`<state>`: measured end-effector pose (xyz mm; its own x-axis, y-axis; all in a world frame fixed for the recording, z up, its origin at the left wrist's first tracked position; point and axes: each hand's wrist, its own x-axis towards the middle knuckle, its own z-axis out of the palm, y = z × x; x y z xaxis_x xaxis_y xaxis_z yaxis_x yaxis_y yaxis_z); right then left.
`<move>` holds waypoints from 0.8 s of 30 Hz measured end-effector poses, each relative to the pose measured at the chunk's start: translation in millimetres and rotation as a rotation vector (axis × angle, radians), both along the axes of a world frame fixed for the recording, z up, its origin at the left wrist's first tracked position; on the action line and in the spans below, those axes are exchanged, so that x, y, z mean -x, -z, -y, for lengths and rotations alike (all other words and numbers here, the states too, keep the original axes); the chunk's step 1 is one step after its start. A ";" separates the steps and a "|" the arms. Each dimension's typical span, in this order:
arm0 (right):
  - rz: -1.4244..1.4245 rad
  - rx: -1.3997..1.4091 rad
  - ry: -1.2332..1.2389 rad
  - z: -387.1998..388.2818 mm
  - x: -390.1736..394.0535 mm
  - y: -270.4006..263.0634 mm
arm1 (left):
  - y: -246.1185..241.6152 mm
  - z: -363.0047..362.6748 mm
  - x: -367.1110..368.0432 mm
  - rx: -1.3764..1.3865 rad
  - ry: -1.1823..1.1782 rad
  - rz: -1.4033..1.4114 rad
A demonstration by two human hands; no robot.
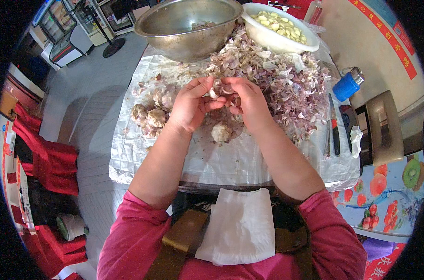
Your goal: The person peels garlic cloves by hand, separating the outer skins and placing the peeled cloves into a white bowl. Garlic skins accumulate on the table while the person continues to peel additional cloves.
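Both hands meet over the middle of the covered table. Between the fingertips of my left hand (pixel 194 101) is a partly opened garlic bulb (pixel 215 89) with purplish skin. My right hand (pixel 246 98) grips its other side, where a piece of skin or clove shows. A whole garlic bulb (pixel 221 132) lies just below the hands. Several more garlic bulbs (pixel 156 117) are heaped left of my left hand. A large pile of loose garlic skins (pixel 289 94) spreads behind and right of my right hand.
At the table's back stand a large steel bowl (pixel 187 38) and a white plastic bowl (pixel 282 42) of peeled cloves. A knife (pixel 334 129), a phone-like dark object (pixel 346 119) and a blue bottle (pixel 348 84) are on the right. A chair (pixel 385 127) stands beyond.
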<state>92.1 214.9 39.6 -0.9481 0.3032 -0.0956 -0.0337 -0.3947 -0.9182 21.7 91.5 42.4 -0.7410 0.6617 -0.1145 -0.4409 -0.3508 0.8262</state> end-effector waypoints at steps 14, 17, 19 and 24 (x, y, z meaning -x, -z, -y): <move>-0.063 -0.267 -0.025 -0.3 2.5 2.9 | 0.1 5.1 6.8 -0.052 0.018 0.001; -0.186 -0.682 0.057 2.9 2.6 7.5 | -0.5 5.4 7.0 -0.001 0.044 -0.043; -0.132 -0.649 0.054 2.7 3.2 8.1 | -0.4 6.1 6.7 0.058 0.038 -0.083; -0.173 -0.801 0.084 0.0 1.2 6.0 | 0.3 7.4 4.8 0.062 0.075 -0.110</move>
